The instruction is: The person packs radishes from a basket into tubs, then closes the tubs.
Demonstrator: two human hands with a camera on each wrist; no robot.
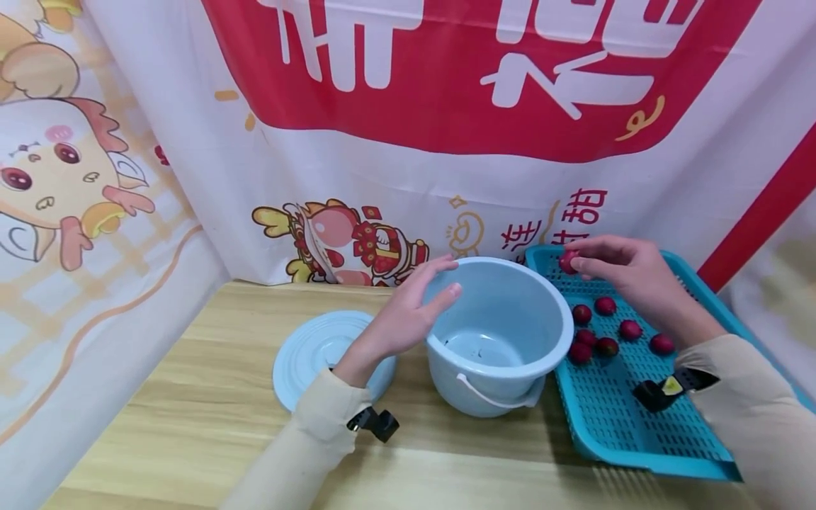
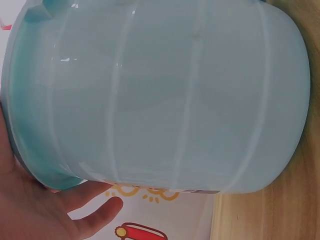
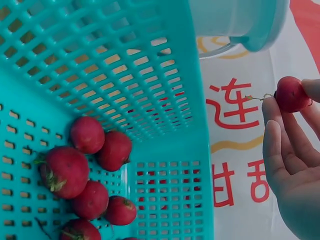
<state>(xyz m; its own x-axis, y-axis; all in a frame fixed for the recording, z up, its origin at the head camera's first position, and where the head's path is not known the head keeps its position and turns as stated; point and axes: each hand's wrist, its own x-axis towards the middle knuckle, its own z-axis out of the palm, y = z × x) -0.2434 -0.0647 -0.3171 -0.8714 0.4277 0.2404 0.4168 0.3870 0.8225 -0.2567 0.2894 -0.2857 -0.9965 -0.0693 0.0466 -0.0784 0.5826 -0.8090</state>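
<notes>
A small red radish [image 1: 569, 262] [image 3: 291, 94], with a thin stalk showing in the right wrist view, is pinched between the thumb and fingers of my right hand [image 1: 627, 265] [image 3: 300, 175]. That hand is raised over the far left part of a teal plastic basket [image 1: 576, 425] [image 3: 160, 30]. Several more radishes [image 1: 605, 306] [image 3: 67, 172] lie on the basket floor. At the left rim of a light blue bucket [image 1: 449, 386] [image 2: 160, 100], my left hand [image 1: 408, 315] [image 2: 30, 210] has its fingers extended and holds nothing. A few dark bits lie on the bucket's bottom.
A light blue lid [image 1: 296, 354] lies on the wooden table [image 1: 210, 397], left of the bucket and partly behind my left wrist. The bucket's white handle [image 1: 491, 400] hangs at its front. Printed cloth [image 1: 408, 177] walls in the back and left.
</notes>
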